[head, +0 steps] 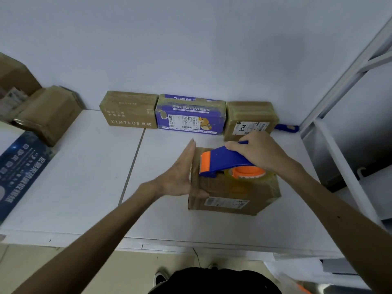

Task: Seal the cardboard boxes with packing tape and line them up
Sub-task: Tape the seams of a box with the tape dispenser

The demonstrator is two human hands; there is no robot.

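A brown cardboard box (231,194) with a shipping label on its front stands in the middle of the white table (84,177). My right hand (261,151) grips a blue and orange tape dispenser (224,163) that rests on the box's top, its clear tape roll toward me. My left hand (182,172) lies flat, fingers straight, against the box's left side. Against the wall stand three boxes in a row: a brown KIMTRUE box (129,110), a purple printed box (191,115) and a small brown box (250,117).
More brown boxes (46,113) are stacked at the far left, with a dark blue printed sheet (21,166) on the table below them. A blue handle (286,127) lies behind the small box. A white metal rack (350,124) stands at the right.
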